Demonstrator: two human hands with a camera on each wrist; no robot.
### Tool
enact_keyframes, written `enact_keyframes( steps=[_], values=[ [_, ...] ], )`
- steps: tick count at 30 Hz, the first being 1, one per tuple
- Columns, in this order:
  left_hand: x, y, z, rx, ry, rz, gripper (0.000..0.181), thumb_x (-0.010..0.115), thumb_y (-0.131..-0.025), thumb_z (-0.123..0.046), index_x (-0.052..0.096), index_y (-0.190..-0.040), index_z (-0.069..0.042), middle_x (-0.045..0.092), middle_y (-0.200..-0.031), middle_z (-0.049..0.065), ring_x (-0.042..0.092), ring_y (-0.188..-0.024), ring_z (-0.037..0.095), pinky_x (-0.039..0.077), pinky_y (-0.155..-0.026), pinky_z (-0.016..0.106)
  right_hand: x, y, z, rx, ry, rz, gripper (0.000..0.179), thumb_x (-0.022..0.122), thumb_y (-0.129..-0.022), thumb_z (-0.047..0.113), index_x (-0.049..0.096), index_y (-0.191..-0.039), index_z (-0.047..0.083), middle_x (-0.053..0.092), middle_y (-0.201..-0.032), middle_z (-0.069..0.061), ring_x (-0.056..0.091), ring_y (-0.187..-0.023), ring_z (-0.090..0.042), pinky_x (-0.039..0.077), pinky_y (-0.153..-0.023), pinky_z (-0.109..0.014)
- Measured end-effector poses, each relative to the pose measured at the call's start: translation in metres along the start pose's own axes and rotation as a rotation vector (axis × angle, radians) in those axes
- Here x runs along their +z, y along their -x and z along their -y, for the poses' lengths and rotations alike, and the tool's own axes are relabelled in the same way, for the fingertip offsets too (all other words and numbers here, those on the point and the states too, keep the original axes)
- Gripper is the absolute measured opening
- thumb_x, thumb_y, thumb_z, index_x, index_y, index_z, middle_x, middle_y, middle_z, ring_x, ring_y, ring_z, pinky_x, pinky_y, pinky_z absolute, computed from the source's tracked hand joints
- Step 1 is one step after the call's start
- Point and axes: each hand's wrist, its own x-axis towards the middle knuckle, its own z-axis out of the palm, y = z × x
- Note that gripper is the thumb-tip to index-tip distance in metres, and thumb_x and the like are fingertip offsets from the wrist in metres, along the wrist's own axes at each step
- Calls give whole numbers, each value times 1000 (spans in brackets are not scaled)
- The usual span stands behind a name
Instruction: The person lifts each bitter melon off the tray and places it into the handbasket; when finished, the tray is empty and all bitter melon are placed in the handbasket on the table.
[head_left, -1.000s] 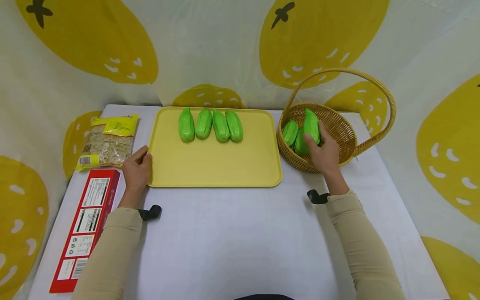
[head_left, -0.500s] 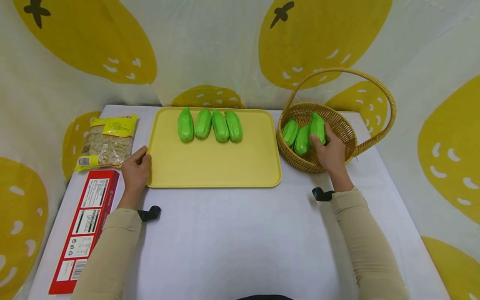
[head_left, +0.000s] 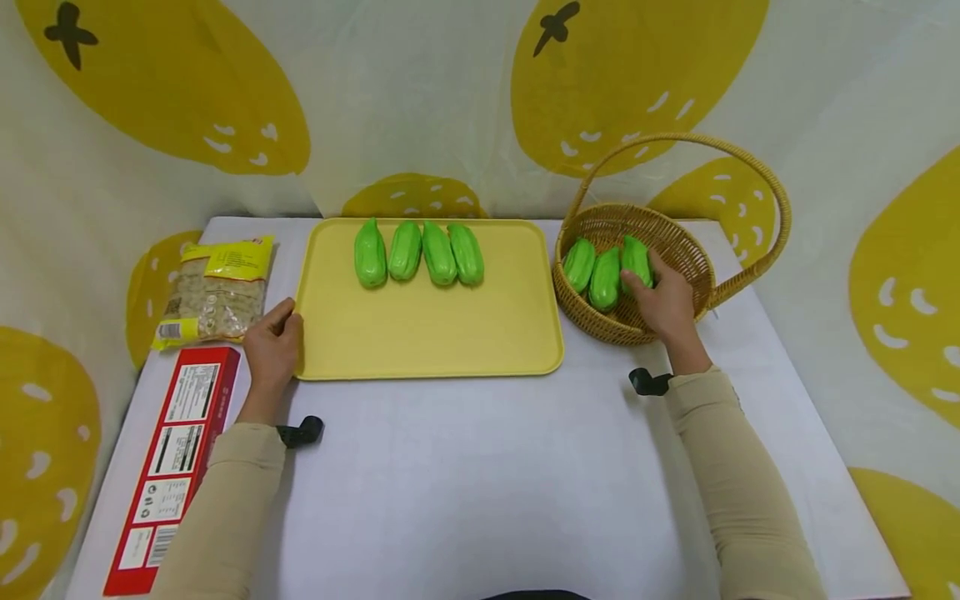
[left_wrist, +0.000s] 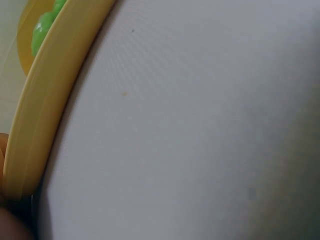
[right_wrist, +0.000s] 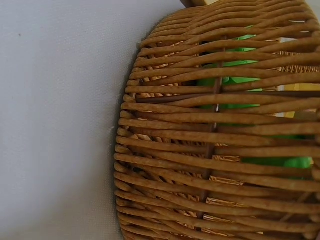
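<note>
Head view: the right hand [head_left: 667, 302], narrowly spread, holds one green gourd [head_left: 636, 257] within the wicker basket [head_left: 611, 331], beside two similar gourds [head_left: 604, 282]; the left hand [head_left: 273, 346] grips the left edge of the yellow tray [head_left: 427, 337]. Lettering on the barcoded red box [head_left: 171, 475] and yellow-labelled bag [head_left: 217, 293] is too small to read.

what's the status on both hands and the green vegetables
Left hand gripping tray edge. Right hand holding rightmost green vegetable in basket. Raised handle, possible snag.
</note>
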Motion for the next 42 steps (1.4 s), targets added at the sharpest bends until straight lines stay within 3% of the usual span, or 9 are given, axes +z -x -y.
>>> enact_keyframes(
  steps=[5,15,19,30,37,42],
  values=[
    [1,0,1,28,5,-12,40,55,-105,-20,57,-144,-12,56,-150,5,50,-142,17,43,-119,36,2,0,-1,9,22,7,77,52,-104,48,18,-163,11,41,-155,-33,49,-131,-45,43,-108,-60],
    [1,0,-1,-9,-12,4,42,53,-106,-24,53,-147,-18,53,-154,0,47,-145,13,41,-121,35,3,-4,-3,29,87,34,79,52,-104,48,18,-163,8,42,-153,-36,49,-125,-47,44,-102,-61],
    [2,-2,0,17,-2,-19,40,56,-105,-20,57,-144,-15,56,-150,2,51,-141,14,44,-119,36,1,-5,-4,6,102,56,80,52,-104,48,18,-163,6,44,-151,-37,51,-124,-48,44,-100,-61],
    [2,-2,1,12,7,-30,39,56,-104,-19,58,-143,-15,57,-150,2,51,-141,14,44,-118,34,-5,-6,-3,41,51,134,84,47,-104,55,13,-163,6,29,-162,-32,36,-145,-51,35,-117,-65],
    [1,-1,0,10,6,-25,39,56,-104,-19,58,-143,-14,57,-150,3,51,-141,14,44,-118,35,-7,-7,-3,21,90,146,74,47,-106,45,20,-163,5,41,-153,-34,44,-135,-48,38,-113,-65],
    [1,-2,2,14,9,-28,39,56,-104,-19,58,-143,-14,57,-149,3,51,-140,14,44,-118,35,-10,-10,-6,-5,150,180,74,45,-107,43,20,-161,0,40,-152,-37,41,-136,-52,36,-112,-68]
  ],
)
